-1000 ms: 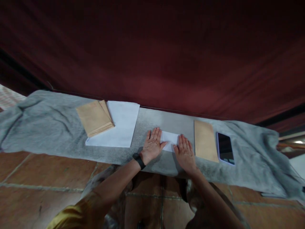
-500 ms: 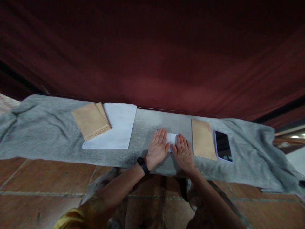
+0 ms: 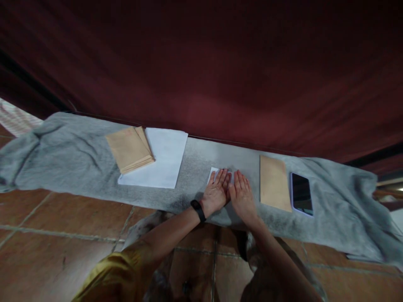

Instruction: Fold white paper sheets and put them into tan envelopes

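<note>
A small folded piece of white paper [image 3: 213,171] lies on the grey cloth, mostly covered by my hands. My left hand [image 3: 216,193] rests flat on it with fingers stretched out, a dark band around the wrist. Close beside it, my right hand [image 3: 243,199] lies palm down at the paper's right edge, fingers straight and close together. The thumb side of the right hand comes up against the left hand. How the paper is folded beneath them is hidden.
To the left, several brown envelopes [image 3: 129,149] lie on a stack of white sheets [image 3: 166,161]. A single brown envelope [image 3: 274,182] and a phone [image 3: 301,193] lie to the right. The grey cloth [image 3: 201,157] covers a long surface beside a dark red curtain-like backdrop [image 3: 201,84].
My left hand has slid right across the folded paper, covering its middle and baring its left corner. The right hand stays near the right edge. The whole view has shifted slightly.
</note>
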`<state>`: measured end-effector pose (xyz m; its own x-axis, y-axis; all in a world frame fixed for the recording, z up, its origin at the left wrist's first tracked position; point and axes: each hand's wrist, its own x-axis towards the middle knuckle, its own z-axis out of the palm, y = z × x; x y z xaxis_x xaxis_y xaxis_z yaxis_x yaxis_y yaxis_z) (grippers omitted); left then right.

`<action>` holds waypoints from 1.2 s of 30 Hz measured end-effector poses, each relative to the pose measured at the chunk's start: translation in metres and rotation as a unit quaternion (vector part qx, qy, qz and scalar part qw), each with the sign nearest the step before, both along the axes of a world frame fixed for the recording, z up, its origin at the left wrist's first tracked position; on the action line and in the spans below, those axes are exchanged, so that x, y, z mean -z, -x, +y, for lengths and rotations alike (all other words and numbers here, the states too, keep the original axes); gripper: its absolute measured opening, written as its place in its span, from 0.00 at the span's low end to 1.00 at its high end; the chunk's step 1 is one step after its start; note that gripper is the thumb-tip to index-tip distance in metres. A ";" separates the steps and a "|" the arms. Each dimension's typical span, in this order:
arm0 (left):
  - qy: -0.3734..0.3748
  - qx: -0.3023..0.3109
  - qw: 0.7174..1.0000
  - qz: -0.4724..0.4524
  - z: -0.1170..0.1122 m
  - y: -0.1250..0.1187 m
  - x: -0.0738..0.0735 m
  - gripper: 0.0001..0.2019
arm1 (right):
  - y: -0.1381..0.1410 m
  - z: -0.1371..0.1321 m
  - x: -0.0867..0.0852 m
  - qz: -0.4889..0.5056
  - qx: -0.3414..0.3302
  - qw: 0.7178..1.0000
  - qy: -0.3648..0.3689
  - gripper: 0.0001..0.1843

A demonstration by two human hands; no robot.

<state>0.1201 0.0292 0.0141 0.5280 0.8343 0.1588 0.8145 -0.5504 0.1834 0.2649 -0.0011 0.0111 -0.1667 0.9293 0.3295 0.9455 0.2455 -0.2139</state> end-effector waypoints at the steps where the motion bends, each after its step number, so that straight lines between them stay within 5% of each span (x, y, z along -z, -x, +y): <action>1: 0.004 0.004 1.000 0.002 0.000 0.000 0.002 0.31 | 0.005 0.001 -0.001 0.021 -0.015 1.000 0.012 0.32; 6: 0.013 0.010 1.000 -0.007 0.000 -0.001 0.005 0.31 | 0.021 0.000 0.003 0.067 -0.029 0.996 0.052 0.34; 13: -0.017 0.024 0.998 0.048 -0.003 0.006 -0.005 0.29 | 0.010 -0.003 0.010 -0.035 -0.028 0.998 0.031 0.30; 36: -0.028 -0.118 0.992 0.029 0.004 0.041 -0.007 0.38 | -0.019 -0.011 0.022 -0.046 0.073 0.995 -0.048 0.36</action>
